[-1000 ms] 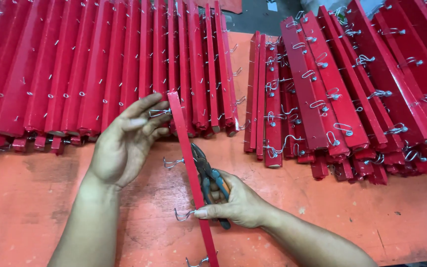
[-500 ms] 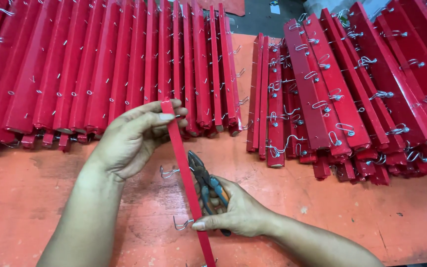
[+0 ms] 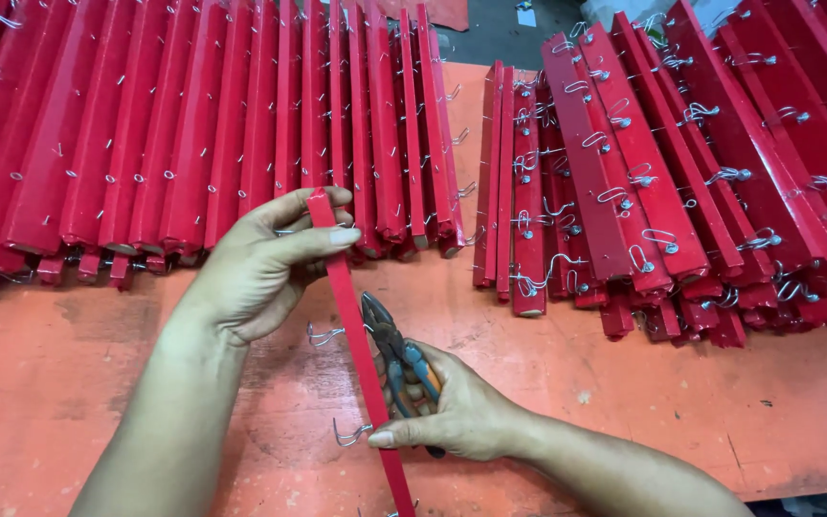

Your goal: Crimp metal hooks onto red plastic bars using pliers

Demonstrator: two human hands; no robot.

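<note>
Since the earlier frames, the left hand (image 3: 265, 263) has gone from open with fingers spread to closed over the top end of the red strip (image 3: 356, 345), and that end has dropped a little lower in the frame, now just below the stacked rows.

No bins or trays show; the stock lies straight on the orange counter (image 3: 69, 383). One long row of red strips (image 3: 193, 124) fills the upper left and centre of the frame, packed edge to edge, with small wire hooks showing on them. A second pile of red strips (image 3: 681, 163) fans out across the upper right, each with wire hooks (image 3: 638, 177) on its face.

The left hand is curled about the strip's upper end, thumb laid across the front and fingers wrapped behind. The strip runs from there down the middle of the frame to the bottom edge, standing on its narrow edge, with wire hooks sticking out on its left side.

The right hand (image 3: 457, 412), at lower centre, is mostly closed: its thumb tip presses the strip's lower part, and its fingers seem to hold pliers (image 3: 399, 359) with blue and orange handles against the palm, nose pointing up beside the strip. How firmly the pliers are gripped is hard to tell.
</note>
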